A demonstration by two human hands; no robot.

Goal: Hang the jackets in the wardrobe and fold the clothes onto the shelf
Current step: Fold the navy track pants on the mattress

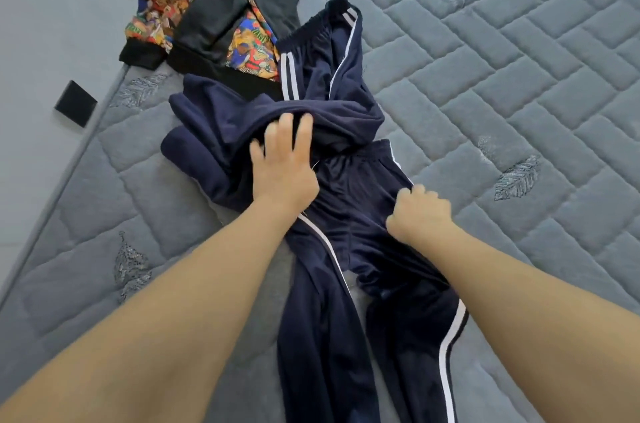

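The navy trousers (349,249) lie lengthwise down the bed (519,76), waistband farthest from the person. The right hand (420,214) pinches their right side seam; the left hand (282,159), fingers spread, presses the bunched navy clothes (221,117) at the waistband.

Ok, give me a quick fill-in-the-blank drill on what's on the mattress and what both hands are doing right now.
1. The navy track pants carry side stripes coloured ____.
2. The right hand is ____ on the pants' fabric near the waistband.
3. The left hand lies with fingers ____ on the bunched navy garment.
4. The patterned jacket lies at the mattress's ____ edge.

Missing words: white; clenched; spread; left
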